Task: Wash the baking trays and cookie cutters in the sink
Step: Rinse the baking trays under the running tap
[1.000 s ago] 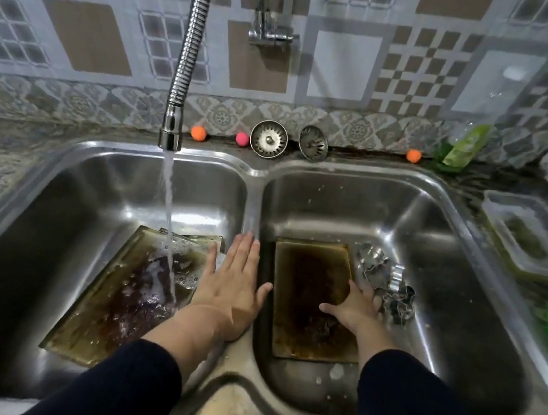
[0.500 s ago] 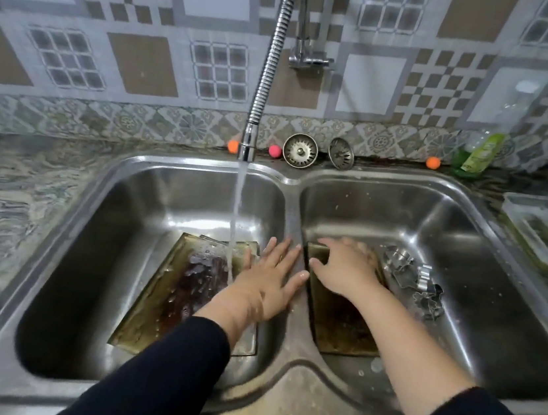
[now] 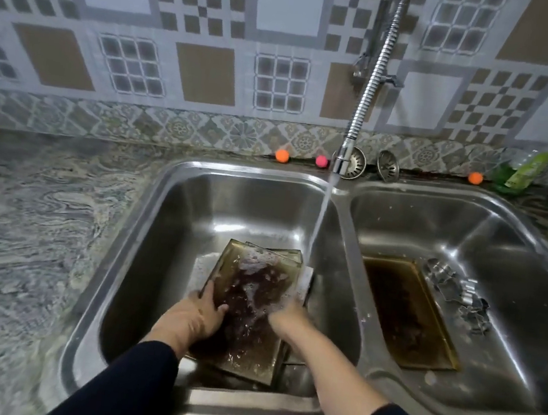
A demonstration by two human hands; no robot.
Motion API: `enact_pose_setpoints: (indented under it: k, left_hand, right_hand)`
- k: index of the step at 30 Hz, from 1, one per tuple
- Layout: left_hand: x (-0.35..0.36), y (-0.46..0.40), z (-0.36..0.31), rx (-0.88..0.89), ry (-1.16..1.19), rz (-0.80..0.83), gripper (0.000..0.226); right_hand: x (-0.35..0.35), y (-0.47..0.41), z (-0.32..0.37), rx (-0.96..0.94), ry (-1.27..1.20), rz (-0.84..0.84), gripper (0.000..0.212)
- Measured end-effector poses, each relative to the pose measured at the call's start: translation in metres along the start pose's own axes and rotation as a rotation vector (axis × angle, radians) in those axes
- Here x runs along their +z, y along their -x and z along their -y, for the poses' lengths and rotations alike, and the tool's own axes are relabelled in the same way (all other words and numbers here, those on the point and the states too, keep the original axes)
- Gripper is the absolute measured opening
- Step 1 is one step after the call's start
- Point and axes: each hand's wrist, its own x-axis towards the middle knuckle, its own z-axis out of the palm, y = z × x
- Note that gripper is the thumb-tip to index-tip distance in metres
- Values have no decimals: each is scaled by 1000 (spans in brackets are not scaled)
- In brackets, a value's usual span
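Fingers of left hand point(image 3: 199, 313) curl over the wet tray point(image 3: 250, 304) edge; right hand point(image 3: 287, 314) has crossed from the other basin, its grip can't be made out. Scrubbing starts. Beyond: second tray point(image 3: 406, 313) and cookie cutters point(image 3: 455, 291) untouched.

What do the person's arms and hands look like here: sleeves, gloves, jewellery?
Both arms wear dark, near-black long sleeves, pushed up so the forearms are bare. The left hand and right hand are bare and ungloved, wet from the water. No rings, watch or markings show.
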Motion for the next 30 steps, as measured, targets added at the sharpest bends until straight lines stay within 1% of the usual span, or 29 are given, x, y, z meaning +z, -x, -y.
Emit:
enact_pose_setpoints:
  k: [5,6,8,10,13,16,17,19,21,23,26,28,30]
  left_hand:
    - [-3,2,-1,14,26,85,78]
    - [-5,3,-1,19,40,84,78]
    - [-13,9,-4,43,75,63,77]
    - [-23,17,-11,80,51,63,76]
    - [-32,37,-23,108,-46,100,76]
    - [-19,50,-30,131,-6,147,75]
    - [-12,51,-36,174,-17,132,73]
    - [0,54,-58,332,-21,62,63]
    - [4,62,-87,497,51,6,56]
    - [0,68,-109,595,83,-87,53]
    - [-20,59,-123,667,136,-205,52]
    - [-36,50,-124,661,127,-265,50]
    - [-48,41,-119,619,62,-355,53]
  right_hand:
    - [3,-8,9,64,-248,7,72]
    - [2,-8,9,61,-326,17,70]
    - [0,-4,8,43,-490,3,57]
    - [-4,-1,10,-25,-590,-106,46]
    - [-13,9,15,-121,-586,-245,44]
    - [-24,18,13,-219,-593,-248,45]
    - [-28,21,11,-256,-581,-251,46]
    - [-36,27,8,-312,-558,-280,48]
    - [-45,33,5,-353,-591,-291,48]
    - [-56,39,3,-404,-598,-306,49]
    - [-76,51,2,-496,-532,-343,49]
    - [-86,59,2,-552,-536,-356,46]
    - [-93,64,3,-580,-559,-376,45]
